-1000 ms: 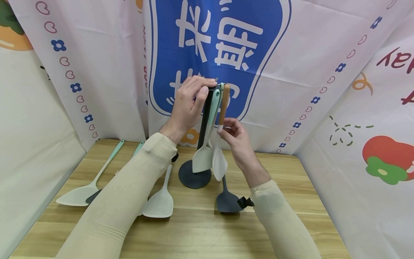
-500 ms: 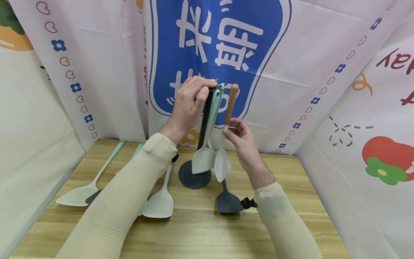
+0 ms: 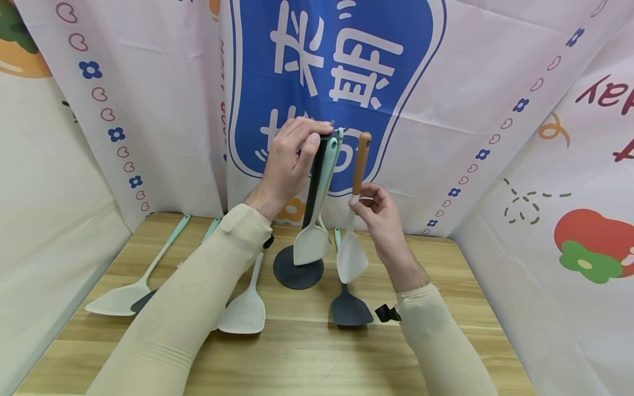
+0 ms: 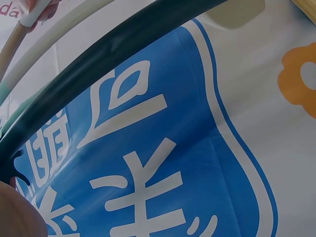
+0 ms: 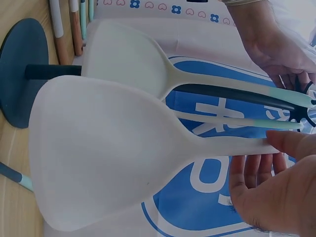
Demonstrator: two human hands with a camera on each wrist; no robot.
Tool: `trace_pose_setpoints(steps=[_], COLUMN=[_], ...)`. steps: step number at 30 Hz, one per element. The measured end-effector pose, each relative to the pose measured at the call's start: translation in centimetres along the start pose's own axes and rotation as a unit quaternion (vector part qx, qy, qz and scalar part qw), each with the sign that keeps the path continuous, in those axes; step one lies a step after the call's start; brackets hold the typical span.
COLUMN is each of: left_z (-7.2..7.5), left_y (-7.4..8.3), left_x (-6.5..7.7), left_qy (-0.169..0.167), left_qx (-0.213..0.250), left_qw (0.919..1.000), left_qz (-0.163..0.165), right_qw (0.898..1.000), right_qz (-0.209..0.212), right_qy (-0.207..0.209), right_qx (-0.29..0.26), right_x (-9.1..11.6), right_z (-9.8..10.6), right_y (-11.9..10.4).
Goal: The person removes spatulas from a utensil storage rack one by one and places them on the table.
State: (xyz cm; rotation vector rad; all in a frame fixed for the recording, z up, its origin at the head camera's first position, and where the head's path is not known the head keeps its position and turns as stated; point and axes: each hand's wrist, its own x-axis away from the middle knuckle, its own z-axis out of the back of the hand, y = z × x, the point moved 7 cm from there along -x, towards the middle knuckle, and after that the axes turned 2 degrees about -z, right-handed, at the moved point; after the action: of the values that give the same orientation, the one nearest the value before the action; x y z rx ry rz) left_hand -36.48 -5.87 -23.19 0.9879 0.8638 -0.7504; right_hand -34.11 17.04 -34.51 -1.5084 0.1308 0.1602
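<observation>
head view: i see the right hand [image 3: 380,213] pinching the white spatula with a brown wood-look handle [image 3: 353,258], in the air beside the round-based dark utensil stand [image 3: 313,190], whose top the left hand [image 3: 289,157] grips. left wrist: i judge the stand could tip if that grip slackened. right wrist: with only the slim neck pinched, a twist could swing the blade into the hanging pale, mint-handled spatula [image 5: 126,59].

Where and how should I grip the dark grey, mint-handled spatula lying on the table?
Probably by its slim mint-green handle, from above and the right: the handle points away, the broad dark grey blade lies nearer, and the black round-based stand rises on the left. The right hand should first free itself of the brown-handled white spatula.
</observation>
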Motion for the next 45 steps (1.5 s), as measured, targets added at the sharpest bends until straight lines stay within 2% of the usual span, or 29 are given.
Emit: trace_pose_setpoints(steps=[14,28,35,45], left_z=[0.0,0.0,0.0,0.0], left_y=[0.0,-0.1,0.0,-0.1], left_x=[0.0,0.0,0.0,0.0], left_qy=[0.005,0.009,0.009,0.009], left_qx=[0.0,0.002,0.004,-0.001], left_qw=[1.0,0.9999,0.9999,0.9999], left_qz=[-0.007,-0.01,-0.011,-0.012], right_qw=[0.997,0.993,0.992,0.982], right_qz=[0.016,0.015,-0.01,-0.033], right_qy=[0.051,0.077,0.073,0.058], right_qx=[0.051,0.087,0.106,0.174], right_x=[0.6,1.3,1.5,2.1], right_z=[2.4,4.7,5.7,6.8], right_y=[0.3,1.2,2.4,4.5])
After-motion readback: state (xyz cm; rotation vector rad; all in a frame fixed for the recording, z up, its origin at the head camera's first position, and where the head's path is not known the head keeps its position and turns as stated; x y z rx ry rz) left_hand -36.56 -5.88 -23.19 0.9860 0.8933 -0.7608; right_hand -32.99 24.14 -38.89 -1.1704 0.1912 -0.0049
